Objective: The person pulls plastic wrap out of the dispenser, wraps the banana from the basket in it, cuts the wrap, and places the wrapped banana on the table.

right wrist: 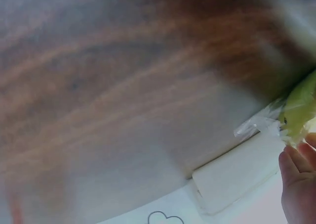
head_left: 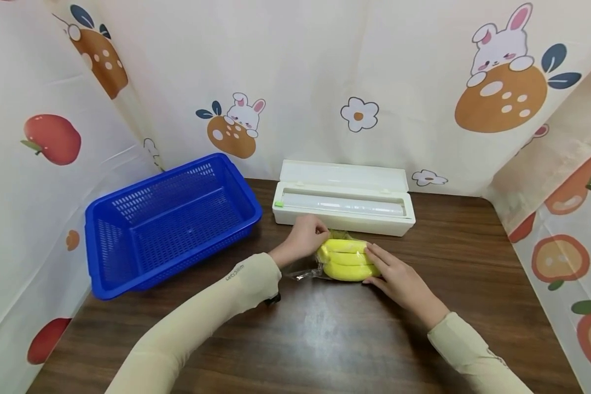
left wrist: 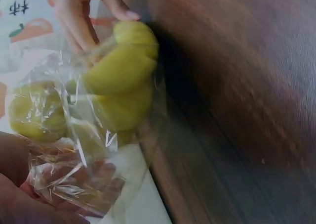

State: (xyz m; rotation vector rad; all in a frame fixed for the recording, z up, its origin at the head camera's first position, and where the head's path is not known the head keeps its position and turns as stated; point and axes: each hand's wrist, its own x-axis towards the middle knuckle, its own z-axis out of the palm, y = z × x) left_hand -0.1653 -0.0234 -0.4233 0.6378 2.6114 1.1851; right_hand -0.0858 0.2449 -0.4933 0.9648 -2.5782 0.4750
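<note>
A bunch of yellow bananas [head_left: 349,260] lies on the table, partly covered by clear plastic film [left wrist: 74,105]. At its left end my left hand [head_left: 305,236] pinches the film between curled fingers; in the left wrist view, crumpled film drapes over that hand's fingers. My right hand [head_left: 399,279] holds the bunch's right end, fingers along the top side and thumb along the near side. Just behind the bananas stands a white cling film box [head_left: 345,225], its lid raised, with a roll of film [head_left: 342,204] inside.
A blue plastic basket [head_left: 197,254] with nothing in it stands at the left. The brown wooden table [head_left: 320,339] runs back to a printed curtain [head_left: 300,71] that encloses it at the back and both sides.
</note>
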